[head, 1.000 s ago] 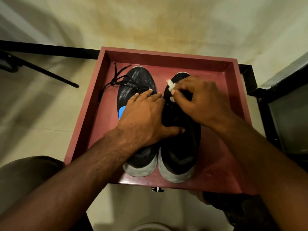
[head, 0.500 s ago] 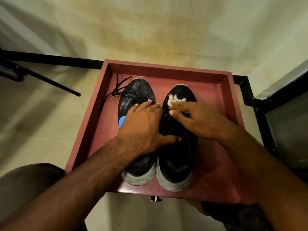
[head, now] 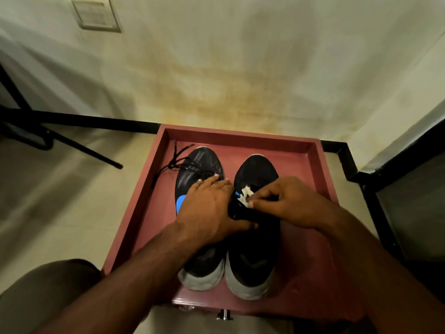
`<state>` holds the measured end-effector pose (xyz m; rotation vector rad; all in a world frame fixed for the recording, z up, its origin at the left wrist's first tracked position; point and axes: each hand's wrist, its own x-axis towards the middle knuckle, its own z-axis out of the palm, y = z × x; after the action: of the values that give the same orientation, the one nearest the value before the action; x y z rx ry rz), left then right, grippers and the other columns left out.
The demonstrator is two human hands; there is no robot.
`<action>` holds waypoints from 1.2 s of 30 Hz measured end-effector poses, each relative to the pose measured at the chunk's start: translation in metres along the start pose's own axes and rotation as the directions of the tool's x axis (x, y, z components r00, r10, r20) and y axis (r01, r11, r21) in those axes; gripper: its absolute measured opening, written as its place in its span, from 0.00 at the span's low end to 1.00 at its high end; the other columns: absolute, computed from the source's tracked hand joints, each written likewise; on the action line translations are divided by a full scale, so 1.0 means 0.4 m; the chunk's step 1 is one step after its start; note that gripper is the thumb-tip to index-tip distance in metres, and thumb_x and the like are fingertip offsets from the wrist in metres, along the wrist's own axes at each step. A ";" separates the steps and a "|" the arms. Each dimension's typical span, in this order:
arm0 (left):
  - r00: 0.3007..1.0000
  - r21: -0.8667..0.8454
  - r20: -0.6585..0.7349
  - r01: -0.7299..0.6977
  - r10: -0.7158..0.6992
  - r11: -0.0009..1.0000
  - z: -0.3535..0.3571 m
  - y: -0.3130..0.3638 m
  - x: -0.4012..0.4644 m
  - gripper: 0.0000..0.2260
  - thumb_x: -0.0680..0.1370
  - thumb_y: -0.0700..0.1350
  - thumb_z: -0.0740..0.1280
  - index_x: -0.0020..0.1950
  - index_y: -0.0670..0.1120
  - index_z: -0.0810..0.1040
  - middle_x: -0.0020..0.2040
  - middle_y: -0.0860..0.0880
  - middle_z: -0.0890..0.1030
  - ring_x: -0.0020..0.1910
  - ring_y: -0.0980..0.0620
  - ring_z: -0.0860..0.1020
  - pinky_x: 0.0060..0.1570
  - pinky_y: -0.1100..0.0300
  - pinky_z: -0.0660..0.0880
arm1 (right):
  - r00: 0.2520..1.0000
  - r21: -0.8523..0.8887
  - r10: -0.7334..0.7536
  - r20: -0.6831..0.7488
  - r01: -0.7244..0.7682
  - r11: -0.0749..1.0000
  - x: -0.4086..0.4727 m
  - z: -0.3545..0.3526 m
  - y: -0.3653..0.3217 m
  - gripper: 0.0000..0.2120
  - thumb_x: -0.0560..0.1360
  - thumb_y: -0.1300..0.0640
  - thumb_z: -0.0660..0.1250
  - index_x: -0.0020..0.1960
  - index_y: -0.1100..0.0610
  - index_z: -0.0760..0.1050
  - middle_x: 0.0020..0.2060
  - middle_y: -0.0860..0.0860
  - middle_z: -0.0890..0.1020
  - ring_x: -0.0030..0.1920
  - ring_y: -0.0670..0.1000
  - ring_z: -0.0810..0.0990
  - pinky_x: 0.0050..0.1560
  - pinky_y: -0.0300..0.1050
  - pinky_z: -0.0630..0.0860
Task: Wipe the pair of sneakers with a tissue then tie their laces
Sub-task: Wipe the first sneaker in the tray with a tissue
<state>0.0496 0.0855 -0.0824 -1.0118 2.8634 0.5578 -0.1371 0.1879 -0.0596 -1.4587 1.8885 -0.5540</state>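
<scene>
Resting in a red tray [head: 149, 203] on pale floor [head: 60, 213], two sneakers [head: 255, 249].

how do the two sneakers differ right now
The left sneaker has loose laces trailing off onto the tray; the right sneaker shows no trailing laces. The left hand rests flat across the left sneaker, while the right hand pinches a tissue against the right one. A blue patch shows plainly on the left sneaker's side. Both are black with pale soles, side by side, toes pointing away.
</scene>
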 end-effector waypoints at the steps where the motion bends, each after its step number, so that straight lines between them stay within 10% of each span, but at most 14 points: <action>1: 1.000 0.007 0.007 0.001 -0.001 1.000 -0.002 0.001 0.000 0.50 0.61 0.80 0.59 0.77 0.55 0.69 0.80 0.53 0.68 0.82 0.51 0.59 0.80 0.45 0.57 | 0.999 0.033 -0.009 -0.053 0.010 0.999 -0.009 -0.006 0.000 0.04 0.75 0.50 0.77 0.48 0.48 0.89 0.43 0.43 0.89 0.45 0.43 0.86 0.51 0.47 0.83; 6: 0.999 0.022 0.032 0.007 -0.008 1.000 -0.016 0.009 -0.009 0.47 0.68 0.78 0.64 0.81 0.54 0.64 0.82 0.54 0.64 0.83 0.52 0.55 0.82 0.46 0.51 | 0.838 -0.131 -0.081 -0.540 0.012 0.991 0.039 0.008 0.011 0.11 0.76 0.63 0.73 0.52 0.51 0.87 0.50 0.46 0.88 0.50 0.44 0.85 0.49 0.24 0.72; 9: 1.000 0.021 0.027 0.010 -0.010 1.000 -0.017 0.010 -0.010 0.46 0.68 0.77 0.64 0.81 0.55 0.64 0.82 0.54 0.63 0.83 0.53 0.54 0.82 0.47 0.50 | 0.974 -0.257 -0.024 -0.225 -0.036 0.966 0.055 0.032 -0.017 0.23 0.79 0.67 0.63 0.70 0.52 0.79 0.70 0.50 0.79 0.70 0.52 0.78 0.70 0.41 0.72; 12: 0.999 0.007 0.031 0.015 -0.015 1.000 -0.014 0.007 -0.005 0.45 0.69 0.76 0.66 0.80 0.55 0.64 0.82 0.55 0.62 0.83 0.53 0.53 0.82 0.48 0.49 | 1.000 -0.328 0.020 -0.024 -0.026 0.944 0.037 0.022 -0.031 0.25 0.76 0.67 0.62 0.65 0.45 0.82 0.61 0.45 0.85 0.60 0.48 0.83 0.63 0.47 0.78; 16: 0.999 0.012 0.046 0.019 -0.020 1.000 -0.013 0.010 -0.004 0.46 0.68 0.77 0.65 0.80 0.55 0.63 0.83 0.56 0.61 0.83 0.54 0.52 0.82 0.48 0.49 | 0.976 -0.117 0.075 -0.204 -0.100 0.988 0.000 -0.028 -0.016 0.20 0.73 0.69 0.65 0.43 0.47 0.89 0.35 0.36 0.84 0.40 0.37 0.83 0.40 0.28 0.75; 19: 0.999 0.019 0.035 0.014 -0.015 1.000 -0.016 0.012 -0.005 0.45 0.69 0.77 0.64 0.81 0.55 0.63 0.82 0.56 0.61 0.83 0.54 0.52 0.82 0.48 0.48 | 0.892 -0.176 -0.013 -0.453 -0.075 0.982 0.011 -0.020 0.014 0.16 0.76 0.66 0.67 0.51 0.48 0.88 0.45 0.43 0.88 0.43 0.42 0.85 0.46 0.37 0.82; 22: 1.000 0.000 0.022 0.012 -0.012 1.000 -0.014 0.010 -0.009 0.45 0.69 0.77 0.64 0.81 0.56 0.62 0.82 0.57 0.61 0.83 0.54 0.52 0.82 0.48 0.49 | 0.999 -0.186 0.007 -0.052 -0.016 0.982 0.011 0.005 0.004 0.24 0.81 0.63 0.62 0.73 0.45 0.75 0.75 0.39 0.70 0.75 0.41 0.68 0.78 0.45 0.65; 24: 1.000 -0.019 0.016 0.007 -0.007 1.000 -0.012 0.007 -0.009 0.44 0.69 0.78 0.63 0.80 0.58 0.63 0.82 0.58 0.61 0.83 0.54 0.52 0.82 0.48 0.49 | 0.993 -0.230 -0.004 0.118 0.031 0.973 0.000 0.004 -0.009 0.24 0.82 0.63 0.61 0.73 0.44 0.75 0.75 0.35 0.63 0.76 0.36 0.61 0.81 0.43 0.58; 27: 1.000 -0.008 0.023 0.007 -0.007 1.000 -0.013 0.007 -0.010 0.44 0.68 0.79 0.62 0.79 0.57 0.66 0.82 0.57 0.61 0.83 0.54 0.51 0.82 0.49 0.48 | 1.000 -0.050 0.025 -0.018 -0.026 0.998 -0.017 -0.020 0.000 0.16 0.78 0.63 0.69 0.56 0.44 0.87 0.56 0.37 0.86 0.56 0.37 0.83 0.62 0.44 0.81; 31: 1.000 0.008 0.025 0.010 -0.011 1.000 -0.016 0.012 -0.008 0.46 0.69 0.79 0.61 0.80 0.55 0.63 0.83 0.56 0.60 0.83 0.54 0.51 0.82 0.49 0.48 | 0.925 -0.174 0.073 -0.372 -0.146 0.974 0.000 -0.016 0.035 0.11 0.79 0.57 0.71 0.59 0.46 0.85 0.55 0.45 0.85 0.52 0.46 0.84 0.49 0.34 0.78; 34: 0.999 0.017 0.036 0.013 -0.013 1.000 -0.018 0.014 -0.010 0.46 0.70 0.79 0.61 0.82 0.55 0.61 0.83 0.56 0.59 0.83 0.54 0.50 0.82 0.49 0.47 | 0.994 -0.141 0.089 -0.069 -0.098 0.985 -0.001 0.013 0.041 0.23 0.81 0.60 0.64 0.74 0.44 0.74 0.72 0.42 0.76 0.71 0.46 0.76 0.72 0.46 0.74; 36: 0.999 0.012 0.034 0.010 -0.010 1.000 -0.017 0.011 -0.009 0.45 0.70 0.79 0.61 0.81 0.56 0.61 0.83 0.57 0.59 0.83 0.54 0.50 0.82 0.49 0.48 | 0.996 -0.077 0.083 0.029 -0.080 0.994 -0.012 0.003 0.036 0.21 0.80 0.63 0.66 0.67 0.43 0.81 0.66 0.40 0.82 0.66 0.43 0.80 0.70 0.47 0.76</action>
<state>0.0502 0.0885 -0.0739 -1.0049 2.8275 0.5508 -0.1450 0.1966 -0.0691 -1.4222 1.9533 -0.4224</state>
